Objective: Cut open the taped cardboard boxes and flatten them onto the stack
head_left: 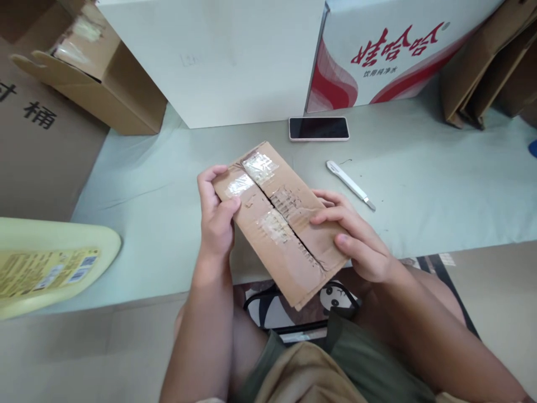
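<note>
Taped cardboard box is gripped on opposite sides by the curled left hand and right hand, a utility knife and smartphone lying beyond.

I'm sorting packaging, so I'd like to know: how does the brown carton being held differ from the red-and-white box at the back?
The brown carton looks flattened; the red-and-white box stands upright.
The carton is held by the left hand and right hand; the box rests on the pale green cover.
The carton has clear tape patches; the box shows red lettering.
</note>
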Motion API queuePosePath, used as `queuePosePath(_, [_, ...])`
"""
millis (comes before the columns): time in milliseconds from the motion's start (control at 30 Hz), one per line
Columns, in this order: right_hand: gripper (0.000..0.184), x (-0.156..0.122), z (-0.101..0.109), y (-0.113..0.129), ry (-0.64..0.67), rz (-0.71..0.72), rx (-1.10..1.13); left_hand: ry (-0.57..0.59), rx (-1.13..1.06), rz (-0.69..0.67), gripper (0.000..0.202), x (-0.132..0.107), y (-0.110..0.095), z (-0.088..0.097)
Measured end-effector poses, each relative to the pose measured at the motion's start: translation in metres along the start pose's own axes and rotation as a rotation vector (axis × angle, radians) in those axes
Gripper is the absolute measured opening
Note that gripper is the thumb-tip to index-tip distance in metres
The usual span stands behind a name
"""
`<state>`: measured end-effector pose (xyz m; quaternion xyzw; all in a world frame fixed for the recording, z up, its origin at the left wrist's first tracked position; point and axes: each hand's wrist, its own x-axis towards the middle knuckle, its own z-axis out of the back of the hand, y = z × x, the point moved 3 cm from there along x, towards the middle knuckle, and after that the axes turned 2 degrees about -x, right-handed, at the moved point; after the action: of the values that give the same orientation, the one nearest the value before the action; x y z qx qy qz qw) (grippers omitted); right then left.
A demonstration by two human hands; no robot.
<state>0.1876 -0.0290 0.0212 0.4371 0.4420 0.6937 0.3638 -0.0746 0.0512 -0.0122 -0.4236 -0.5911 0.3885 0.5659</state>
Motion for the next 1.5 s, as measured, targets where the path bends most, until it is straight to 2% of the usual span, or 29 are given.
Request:
queuePosePath(133, [0.029, 0.000, 0.004, -0.002, -0.013, -0.011, -0.043, -0.019, -0.002, 0.007, 0.063, 0.000, 0.002, 0.001])
queuePosePath(233, [0.036, 0.003, 0.019, -0.014, -0.130, -0.030, -0.162, -0.026, 0.027, -0.003, 0.062, 0.000, 0.003, 0.001])
queuePosePath(300, [0.038, 0.005, 0.036, -0.028, -0.280, -0.153, -0.391, -0.024, 0.035, -0.005, 0.062, 0.000, 0.003, 0.000])
queuePosePath(367, [0.044, 0.005, 0.054, -0.044, -0.380, -0.363, -0.697, -0.030, 0.037, -0.013, 0.061, 0.001, 0.004, 0.000])
queuePosePath(433, [0.058, 0.006, 0.066, -0.057, -0.370, -0.568, -0.951, -0.049, 0.040, -0.024, 0.060, 0.001, 0.004, -0.001])
queuePosePath(500, [0.063, 0.006, 0.071, -0.065, -0.293, -0.711, -1.087, -0.057, 0.049, -0.025, 0.060, 0.001, 0.005, -0.002])
queuePosePath(600, [0.051, 0.009, 0.071, -0.067, -0.207, -0.823, -1.108, -0.039, 0.071, -0.016, 0.062, 0.001, 0.004, -0.004])
queuePosePath(700, [0.028, 0.011, 0.069, -0.065, -0.260, -0.900, -0.915, -0.017, 0.092, -0.015, 0.064, -0.002, 0.003, -0.005])
queuePosePath(767, [0.018, 0.013, 0.070, -0.062, -0.410, -0.855, -0.649, 0.003, 0.108, -0.021, 0.065, -0.004, 0.002, -0.007])
queuePosePath(867, [0.017, 0.018, 0.070, -0.051, -0.643, -0.543, -0.204, 0.028, 0.132, -0.043, 0.064, -0.005, 0.000, -0.009])
queuePosePath(933, [0.024, 0.022, 0.067, -0.041, -0.652, -0.343, -0.012, 0.030, 0.134, -0.053, 0.063, -0.006, -0.001, -0.010])
queuePosePath(1000, [0.033, 0.026, 0.061, -0.031, -0.590, -0.259, 0.080, 0.029, 0.126, -0.052, 0.061, -0.006, -0.002, -0.012])
queuePosePath(1133, [0.038, 0.028, 0.050, -0.007, -0.606, -0.181, 0.111, 0.042, 0.117, -0.049, 0.060, -0.009, -0.005, -0.017])
queuePosePath(1300, [0.043, 0.027, 0.030, 0.040, -0.571, -0.054, -0.014, 0.031, 0.120, -0.012, 0.052, -0.012, -0.014, -0.024])
queuePosePath(1433, [0.025, 0.019, 0.015, 0.064, -0.542, -0.020, -0.186, 0.051, 0.087, 0.020, 0.052, -0.013, -0.017, -0.028])
queuePosePath(1500, [0.021, 0.016, 0.009, 0.068, -0.479, -0.040, -0.263, 0.068, 0.087, 0.031, 0.052, -0.014, -0.017, -0.029])
